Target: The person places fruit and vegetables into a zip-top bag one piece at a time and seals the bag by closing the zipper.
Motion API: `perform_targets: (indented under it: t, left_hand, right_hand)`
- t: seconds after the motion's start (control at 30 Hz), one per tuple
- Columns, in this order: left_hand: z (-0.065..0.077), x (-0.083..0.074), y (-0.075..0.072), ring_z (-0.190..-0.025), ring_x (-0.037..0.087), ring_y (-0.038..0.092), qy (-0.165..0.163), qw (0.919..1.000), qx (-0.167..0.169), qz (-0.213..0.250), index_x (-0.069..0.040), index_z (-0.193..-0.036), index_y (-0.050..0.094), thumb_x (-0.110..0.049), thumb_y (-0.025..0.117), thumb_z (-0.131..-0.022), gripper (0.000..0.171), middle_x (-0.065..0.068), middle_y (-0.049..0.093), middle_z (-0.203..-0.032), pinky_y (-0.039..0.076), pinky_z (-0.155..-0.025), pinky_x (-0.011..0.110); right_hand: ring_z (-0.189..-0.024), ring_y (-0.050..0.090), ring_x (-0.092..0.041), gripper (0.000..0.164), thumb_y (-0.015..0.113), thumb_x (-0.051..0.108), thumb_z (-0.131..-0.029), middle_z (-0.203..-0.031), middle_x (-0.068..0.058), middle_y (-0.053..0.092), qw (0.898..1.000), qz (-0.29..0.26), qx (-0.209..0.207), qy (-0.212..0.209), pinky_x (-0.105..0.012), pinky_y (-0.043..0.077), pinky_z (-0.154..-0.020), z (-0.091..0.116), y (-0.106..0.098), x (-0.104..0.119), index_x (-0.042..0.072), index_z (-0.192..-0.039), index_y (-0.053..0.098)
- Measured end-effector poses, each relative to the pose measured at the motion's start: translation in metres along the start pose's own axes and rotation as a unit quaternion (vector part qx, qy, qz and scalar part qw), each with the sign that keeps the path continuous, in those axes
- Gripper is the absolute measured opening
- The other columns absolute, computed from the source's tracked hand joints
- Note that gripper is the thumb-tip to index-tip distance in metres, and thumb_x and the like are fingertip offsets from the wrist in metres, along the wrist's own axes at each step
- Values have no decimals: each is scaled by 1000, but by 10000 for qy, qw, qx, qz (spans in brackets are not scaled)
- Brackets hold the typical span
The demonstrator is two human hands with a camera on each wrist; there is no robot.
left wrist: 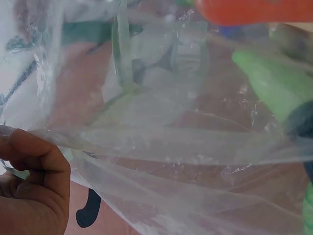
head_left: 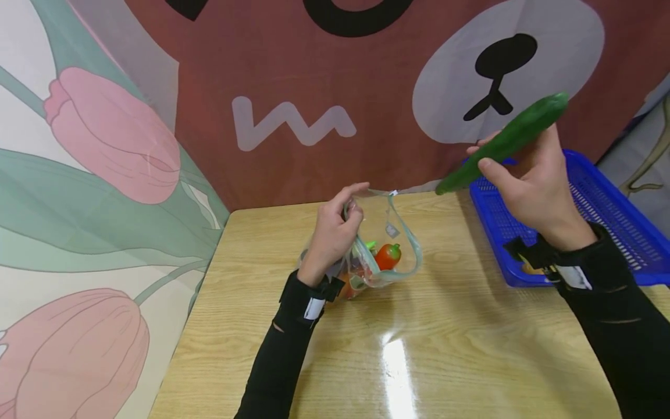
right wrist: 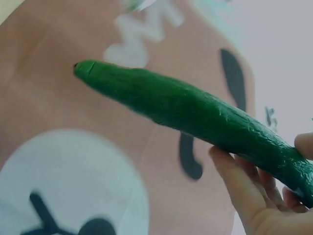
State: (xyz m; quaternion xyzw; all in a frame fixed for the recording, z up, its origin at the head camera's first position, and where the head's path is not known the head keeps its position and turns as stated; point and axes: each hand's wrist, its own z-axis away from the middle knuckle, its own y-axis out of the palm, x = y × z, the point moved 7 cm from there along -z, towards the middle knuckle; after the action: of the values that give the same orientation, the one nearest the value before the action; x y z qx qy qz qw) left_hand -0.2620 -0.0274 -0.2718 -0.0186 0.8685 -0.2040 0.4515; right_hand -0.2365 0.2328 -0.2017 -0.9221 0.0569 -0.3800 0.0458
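My right hand point(head_left: 539, 180) grips a long green cucumber point(head_left: 515, 137) and holds it raised over the near-left part of a blue basket. In the right wrist view the cucumber point(right wrist: 176, 103) slants across, with fingers and thumb around its lower end. My left hand point(head_left: 335, 224) pinches the rim of a clear zip bag point(head_left: 413, 250) with a pale green edge, whose mouth gapes. Inside the bag lie a red pepper point(head_left: 388, 256) and other vegetables, partly hidden. Through the film in the left wrist view a light green vegetable point(left wrist: 279, 83) shows, its kind unclear.
The blue basket point(head_left: 489, 233) stands on the right of the wooden table point(head_left: 445, 337), with a small yellowish thing point(head_left: 531, 269) partly hidden by the right wrist. A cloth with a printed bear point(head_left: 293, 70) hangs right behind the table, and a floral cloth point(head_left: 104, 233) covers the left side.
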Motion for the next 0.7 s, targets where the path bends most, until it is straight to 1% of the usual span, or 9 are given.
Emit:
perform_targets:
  t: [0.07, 0.1, 0.17, 0.23, 0.3, 0.4, 0.57, 0.63, 0.7]
  left_hand:
    - [1, -9, -1, -42, 14, 24, -2, 10000, 3, -7, 1, -129, 55, 5, 42, -91, 41, 1, 34, -58, 24, -45, 25]
    - [1, -14, -1, -42, 13, 24, -4, 10000, 3, -10, 2, -128, 55, 6, 41, -90, 40, 1, 33, -58, 24, -45, 24]
    - [2, -23, -3, -42, 12, 24, -4, 10000, -6, 6, 5, -127, 55, 7, 41, -89, 40, 0, 33, -58, 24, -46, 24]
    - [2, -31, -4, -43, 12, 24, -10, 10000, -19, 18, 6, -125, 55, 7, 41, -89, 40, -2, 33, -58, 24, -46, 23]
    - [3, -32, -4, -43, 12, 24, -20, 10000, -31, 31, 6, -125, 55, 7, 41, -89, 40, -2, 32, -58, 24, -46, 23]
    - [3, -24, -3, -42, 13, 25, -21, 10000, -26, 32, 5, -126, 55, 7, 41, -89, 40, -1, 33, -58, 24, -46, 24]
    - [0, 0, -1, -42, 15, 26, -15, 10000, -42, -10, 0, -129, 55, 4, 42, -91, 41, 2, 34, -58, 25, -45, 25]
    - [0, 3, -2, -41, 16, 26, -2, 10000, -75, -19, -3, -130, 55, 3, 42, -91, 41, 3, 34, -58, 25, -45, 26]
    - [0, 4, -2, -41, 17, 26, 6, 10000, -95, -6, -6, -130, 56, 2, 42, -92, 41, 4, 33, -58, 25, -44, 27]
  right_hand:
    - [-101, 63, -25, 49, 53, -17, -83, -106, -20, 58, 9945, -1021, 203, -78, -27, 49, -85, 1, 11, 5, -1, -127, 39]
    - [-101, 63, -26, 45, 51, -18, -84, -107, -21, 58, 9900, -1371, 330, -76, -28, 49, -87, 2, 16, 6, -3, -125, 40]
    - [-103, 62, -26, 40, 49, -18, -85, -108, -21, 60, 9838, -1694, 587, -49, -28, 48, -88, 4, 27, 7, -5, -122, 42]
    - [-104, 62, -25, 35, 49, -16, -88, -109, -19, 62, 9801, -1809, 820, 36, -28, 47, -88, 7, 37, 7, -4, -120, 46]
    - [-104, 62, -25, 33, 49, -14, -89, -110, -18, 63, 9769, -1888, 991, 106, -28, 47, -89, 9, 46, 7, -4, -120, 48]
    - [-106, 61, -26, 31, 51, -11, -90, -112, -18, 63, 9729, -2046, 1065, 123, -29, 47, -89, 11, 51, 9, -5, -120, 50]
    - [-110, 58, -31, 35, 58, -6, -89, -115, -21, 58, 9639, -2460, 999, -181, -35, 46, -92, 9, 51, 21, -11, -122, 48]
    - [-110, 58, -31, 36, 60, -5, -88, -115, -21, 58, 9616, -2529, 1046, -189, -36, 47, -91, 9, 55, 23, -10, -122, 49]
    - [-110, 59, -30, 35, 60, -4, -88, -115, -20, 60, 9616, -2491, 1153, -58, -35, 47, -90, 10, 63, 19, -8, -122, 50]
